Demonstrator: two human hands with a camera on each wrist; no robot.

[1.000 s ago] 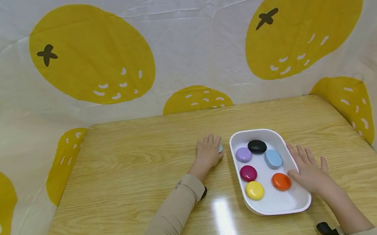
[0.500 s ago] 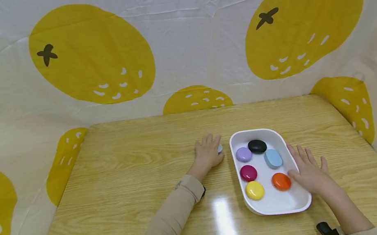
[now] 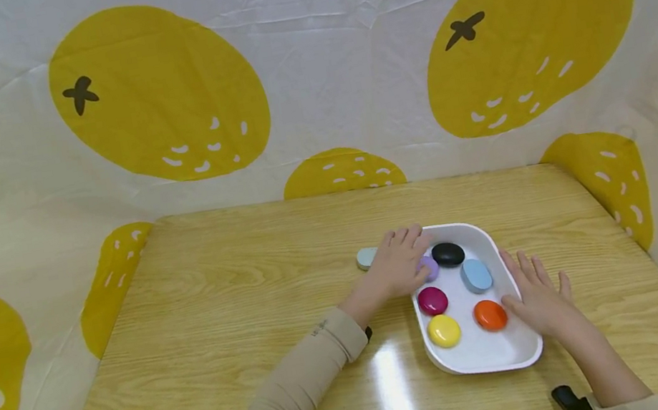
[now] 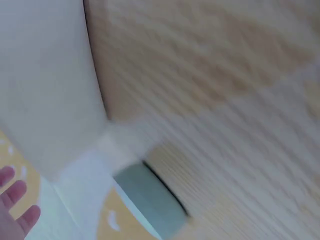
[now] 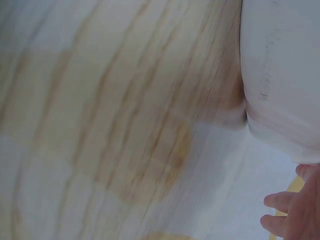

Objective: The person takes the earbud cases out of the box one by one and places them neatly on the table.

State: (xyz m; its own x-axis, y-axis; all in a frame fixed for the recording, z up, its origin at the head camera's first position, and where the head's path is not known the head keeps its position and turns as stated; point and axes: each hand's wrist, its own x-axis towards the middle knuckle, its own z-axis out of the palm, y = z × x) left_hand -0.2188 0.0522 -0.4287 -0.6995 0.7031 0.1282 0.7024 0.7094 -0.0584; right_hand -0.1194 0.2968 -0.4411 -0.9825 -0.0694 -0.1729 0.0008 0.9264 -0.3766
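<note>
My left hand (image 3: 396, 265) reaches over the left rim of a white tray (image 3: 474, 355), fingers spread. Its thumb and fingers overlap a lilac disc (image 3: 429, 266) inside. On the table just left of that hand lies a pale green disc (image 3: 366, 258), standing out near the tray wall in the left wrist view (image 4: 152, 200). Against the tray's right side rests my right hand (image 3: 542, 306), thumb at the rim and fingers extended. Also in the tray are a black oval (image 3: 448, 255), a light blue oval (image 3: 476, 275), and crimson (image 3: 433, 301), yellow (image 3: 444, 331) and orange (image 3: 490, 315) discs.
The wooden table (image 3: 208, 341) extends left of the tray and behind it. A white curtain (image 3: 339, 72) with yellow fruit prints hangs along the back and sides. A black strap piece (image 3: 573, 403) shows at my right wrist.
My left hand has moved right, off the pale green disc and over the tray's left edge. The disc now shows on the table behind it. My right hand and the tray stay put.
</note>
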